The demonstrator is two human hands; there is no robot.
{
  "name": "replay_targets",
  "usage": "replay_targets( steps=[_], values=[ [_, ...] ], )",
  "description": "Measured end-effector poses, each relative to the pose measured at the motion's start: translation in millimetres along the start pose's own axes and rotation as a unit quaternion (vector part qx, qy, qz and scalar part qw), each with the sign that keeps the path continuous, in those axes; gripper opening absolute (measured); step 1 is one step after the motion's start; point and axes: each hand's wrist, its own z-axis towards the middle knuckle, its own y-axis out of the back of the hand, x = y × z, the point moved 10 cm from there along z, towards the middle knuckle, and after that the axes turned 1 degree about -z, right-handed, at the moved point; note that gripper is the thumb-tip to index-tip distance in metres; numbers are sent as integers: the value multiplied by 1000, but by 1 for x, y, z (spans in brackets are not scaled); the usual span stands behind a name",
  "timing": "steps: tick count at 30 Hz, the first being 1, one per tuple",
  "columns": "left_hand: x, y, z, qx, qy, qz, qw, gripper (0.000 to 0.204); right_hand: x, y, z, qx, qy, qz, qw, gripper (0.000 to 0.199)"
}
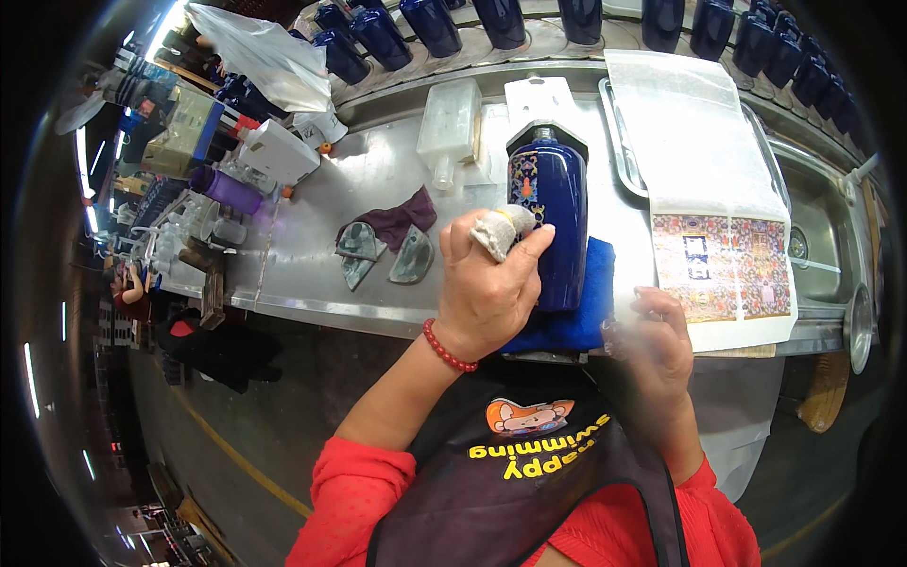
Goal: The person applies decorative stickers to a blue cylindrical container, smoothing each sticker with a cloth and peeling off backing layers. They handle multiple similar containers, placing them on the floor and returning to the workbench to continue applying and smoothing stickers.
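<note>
A glossy dark blue bottle (567,217) lies with its neck pointing away from me, its base end by a bright blue cloth (595,293). A colourful patterned decal (525,184) runs along its left side. My left hand (491,288) is closed against the bottle, its thumb on the surface. Grey cloth (501,230) held by a yellow band wraps one of its fingers. Right of the blue cloth, my right hand (657,345) is raised off the bottle with curled fingers. Motion smears it, so whether it holds anything is unclear.
A patterned decal sheet (723,265) and white paper (675,113) lie over a tray at right, beside a metal sink (817,231). At left are grey scraper-like pieces (413,257), a purple cloth (402,219) and a frosted clear bottle (448,123). Several blue bottles (501,21) line the back.
</note>
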Motion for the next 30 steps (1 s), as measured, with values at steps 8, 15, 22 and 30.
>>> replay_targets(
  steps=[8,15,22,30],
  values=[
    [-4,-2,-8,14,-8,64,998,46,-2,-4,4,10,17,-27,999,14],
    [-4,-3,-4,15,-12,67,998,47,-1,-6,6,16,24,-48,998,14],
    [-10,-3,-8,32,-39,73,996,46,-7,-3,7,13,3,-17,1000,14],
    [-8,-1,1,30,-14,76,997,43,-7,-6,10,12,7,-12,1000,14]
  ],
)
